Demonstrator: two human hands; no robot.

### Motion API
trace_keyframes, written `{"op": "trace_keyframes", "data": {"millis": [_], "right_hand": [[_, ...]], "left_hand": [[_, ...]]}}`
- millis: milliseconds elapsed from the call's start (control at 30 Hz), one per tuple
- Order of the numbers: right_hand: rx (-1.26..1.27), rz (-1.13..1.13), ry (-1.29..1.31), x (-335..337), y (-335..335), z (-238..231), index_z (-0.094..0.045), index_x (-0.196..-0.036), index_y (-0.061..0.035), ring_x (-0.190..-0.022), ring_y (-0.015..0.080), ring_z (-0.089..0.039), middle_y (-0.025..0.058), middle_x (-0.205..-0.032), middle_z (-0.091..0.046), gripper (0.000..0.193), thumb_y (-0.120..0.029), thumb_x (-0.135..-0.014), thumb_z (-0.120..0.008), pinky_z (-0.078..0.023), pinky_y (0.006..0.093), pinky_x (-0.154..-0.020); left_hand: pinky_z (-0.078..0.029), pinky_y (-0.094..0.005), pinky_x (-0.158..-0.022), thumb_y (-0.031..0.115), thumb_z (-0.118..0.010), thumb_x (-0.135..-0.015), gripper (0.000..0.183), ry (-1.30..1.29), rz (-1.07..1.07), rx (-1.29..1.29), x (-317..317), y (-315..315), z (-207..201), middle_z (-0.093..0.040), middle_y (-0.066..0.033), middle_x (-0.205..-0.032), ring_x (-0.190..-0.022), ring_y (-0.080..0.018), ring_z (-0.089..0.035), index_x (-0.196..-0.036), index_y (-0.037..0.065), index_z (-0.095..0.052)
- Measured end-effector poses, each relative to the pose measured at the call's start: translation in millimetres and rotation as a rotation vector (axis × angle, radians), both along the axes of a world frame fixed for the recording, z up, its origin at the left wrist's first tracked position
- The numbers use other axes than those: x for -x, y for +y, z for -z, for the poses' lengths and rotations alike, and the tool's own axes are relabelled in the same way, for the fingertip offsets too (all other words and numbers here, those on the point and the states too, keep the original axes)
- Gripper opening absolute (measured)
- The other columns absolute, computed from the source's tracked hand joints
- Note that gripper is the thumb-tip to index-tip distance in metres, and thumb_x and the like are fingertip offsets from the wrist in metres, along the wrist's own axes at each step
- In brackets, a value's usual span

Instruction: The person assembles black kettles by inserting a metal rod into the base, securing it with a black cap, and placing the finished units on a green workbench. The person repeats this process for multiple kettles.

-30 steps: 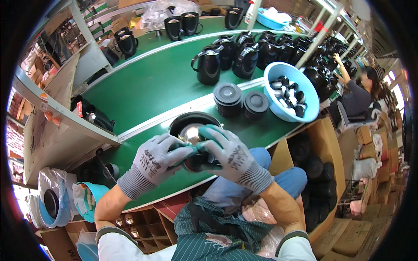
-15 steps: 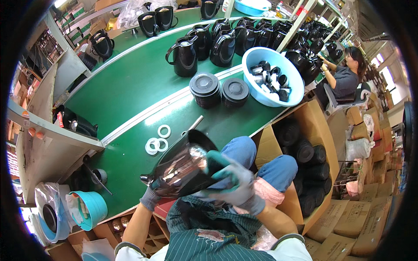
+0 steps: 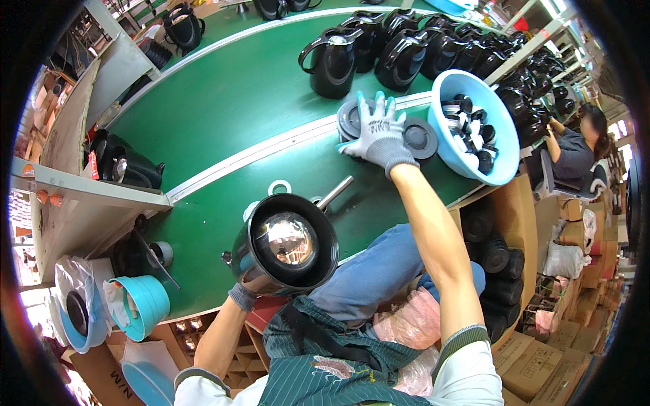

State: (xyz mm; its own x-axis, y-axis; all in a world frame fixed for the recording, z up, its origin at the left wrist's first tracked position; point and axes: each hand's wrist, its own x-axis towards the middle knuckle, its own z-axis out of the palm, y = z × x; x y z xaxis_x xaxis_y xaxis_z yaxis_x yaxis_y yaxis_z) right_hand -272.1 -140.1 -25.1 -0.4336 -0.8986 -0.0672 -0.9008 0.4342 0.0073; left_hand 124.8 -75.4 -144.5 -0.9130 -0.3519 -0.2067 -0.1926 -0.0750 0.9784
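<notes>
My left hand (image 3: 250, 283), in a grey glove, grips a glossy black jug body (image 3: 298, 272) by its lower side. The jug's wide open end faces up, and a shiny silver dome shows inside. My right hand (image 3: 380, 135), gloved in grey with green fingertips, lies over a stack of round black lids (image 3: 348, 122). Its fingers are spread toward the far side, the thumb out to the left. Whether they press on the top lid cannot be made out. A second stack of black lids (image 3: 421, 139) stands just right of that hand.
On the green bench, white rings (image 3: 279, 187) and a metal rod (image 3: 336, 192) lie beyond the jug. A blue basin (image 3: 504, 159) of small black-and-white parts stands right. Black jugs (image 3: 333, 68) line the back. A carton (image 3: 525, 223) of black parts sits right of my legs.
My right hand has left the jug and reached forward and right to the lid stack. The jug, still in my left hand, has turned so its open end faces up. The view has shifted.
</notes>
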Motion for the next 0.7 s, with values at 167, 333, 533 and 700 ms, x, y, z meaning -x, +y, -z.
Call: {"op": "trace_keyframes", "data": {"millis": [167,333,533,700], "right_hand": [[0.214,-0.007,0.021,-0.9,5.3,7.4,-0.034,-0.162,-0.0253,-0.147,0.0438,-0.035,0.0242,-0.161,-0.033,0.113,-0.066,-0.069,-0.084,-0.032,0.0617,-0.117],[0.688,-0.538,-0.814,-49.1,111.3,-48.5,-0.045,-0.156,-0.0078,-0.145,0.0458,-0.039,0.0260,-0.160,-0.034,0.118,-0.060,-0.062,-0.092,-0.033,0.0534,-0.119],[0.661,-0.580,-0.853,-98.2,185.3,-52.1,-0.051,-0.152,-0.0129,-0.140,0.0497,-0.042,0.0300,-0.156,-0.036,0.121,-0.073,-0.055,-0.090,-0.034,0.0563,-0.117],[0.729,-0.683,-0.742,-106.3,234.7,-70.7,-0.059,-0.146,-0.0224,-0.141,0.0532,-0.037,0.0305,-0.157,-0.032,0.117,-0.074,-0.046,-0.090,-0.032,0.0616,-0.117]], "left_hand": [[-0.037,-0.0441,-0.124,0.024,-0.061,-0.104,0.065,-0.031,-0.031,-0.073,-9.4,1.8,7.8,-0.043,-0.0151,-0.161,-0.144,-0.0283,-0.046,-0.160,0.006,-0.034],[-0.037,-0.0452,-0.124,0.026,-0.057,-0.106,0.063,0.006,0.015,-0.129,7.7,-3.2,3.2,-0.042,-0.0152,-0.161,-0.145,-0.0289,-0.046,-0.160,0.006,-0.033],[-0.038,-0.0466,-0.124,0.029,-0.053,-0.108,0.061,0.093,0.073,-0.249,23.6,2.3,-18.4,-0.041,-0.0154,-0.162,-0.145,-0.0297,-0.046,-0.161,0.007,-0.032],[-0.040,-0.0478,-0.122,0.032,-0.050,-0.108,0.059,0.054,0.191,-0.435,35.7,3.1,-73.5,-0.043,-0.0160,-0.161,-0.143,-0.0299,-0.048,-0.160,0.008,-0.035]]}}
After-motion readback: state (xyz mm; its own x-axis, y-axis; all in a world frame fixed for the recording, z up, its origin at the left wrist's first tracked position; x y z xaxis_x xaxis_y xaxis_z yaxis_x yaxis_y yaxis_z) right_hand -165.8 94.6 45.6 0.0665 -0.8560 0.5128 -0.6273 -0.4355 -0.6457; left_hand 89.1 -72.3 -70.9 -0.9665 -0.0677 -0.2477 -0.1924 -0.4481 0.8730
